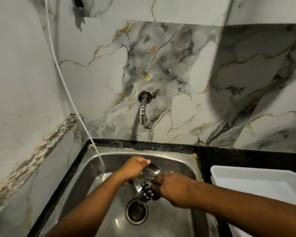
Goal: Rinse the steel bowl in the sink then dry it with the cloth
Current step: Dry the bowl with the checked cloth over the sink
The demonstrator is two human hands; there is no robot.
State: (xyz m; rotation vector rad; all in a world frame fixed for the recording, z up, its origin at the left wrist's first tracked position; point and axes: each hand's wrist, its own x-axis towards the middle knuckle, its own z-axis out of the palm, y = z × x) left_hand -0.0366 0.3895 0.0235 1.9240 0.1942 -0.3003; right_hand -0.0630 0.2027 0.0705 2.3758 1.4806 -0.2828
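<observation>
The steel bowl (146, 183) is tilted on its side over the steel sink (181, 159), just above the drain. My left hand (135, 168) grips the bowl's upper left rim. From the right, my right hand (171, 187) holds the bowl's edge, with its fingers reflected in the shiny metal. No water runs from the wall tap (142, 111). No cloth is in view.
A round drain strainer (137, 211) lies in the sink floor below the bowl. A white tray (256, 182) stands on the black counter (246, 156) to the right. A white hose (72, 100) hangs down the left wall into the sink. Marble walls enclose the back and left.
</observation>
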